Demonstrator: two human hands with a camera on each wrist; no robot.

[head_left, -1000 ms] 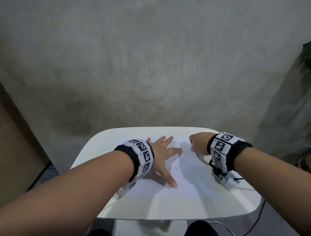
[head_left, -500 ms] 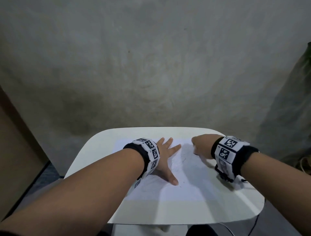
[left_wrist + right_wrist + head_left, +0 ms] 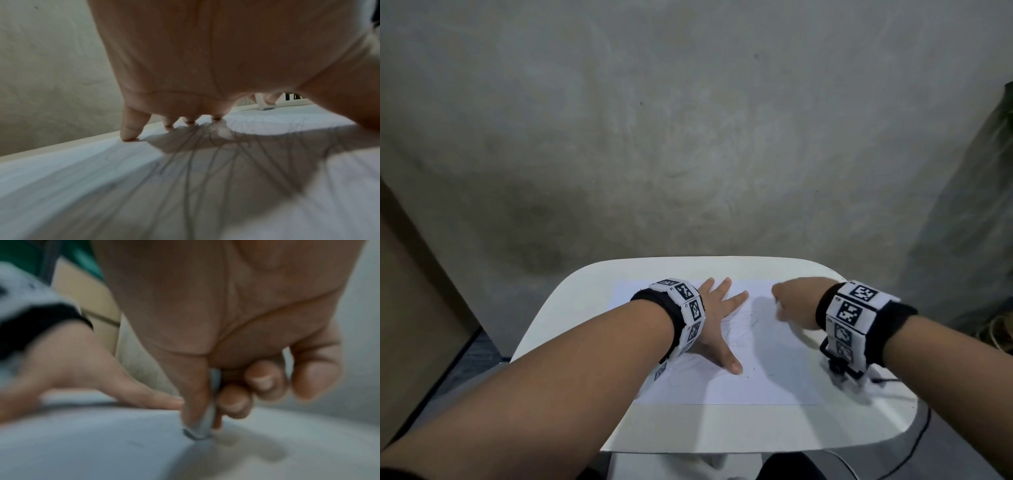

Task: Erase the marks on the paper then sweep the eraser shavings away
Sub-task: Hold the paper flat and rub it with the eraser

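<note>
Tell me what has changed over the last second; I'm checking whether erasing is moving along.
Little: the right hand shifted only slightly near the paper's far right edge, still pinching the eraser. The left hand stays spread flat on the paper; pencil marks remain.

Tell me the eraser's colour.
White with a dark smudged tip, eraser pinched in the right hand; clearest in the right wrist view.

Paper [image 3: 739, 383] on table [image 3: 722, 431]

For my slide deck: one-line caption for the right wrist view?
Right hand pinches a white eraser against the paper, left hand flat alongside.
</note>
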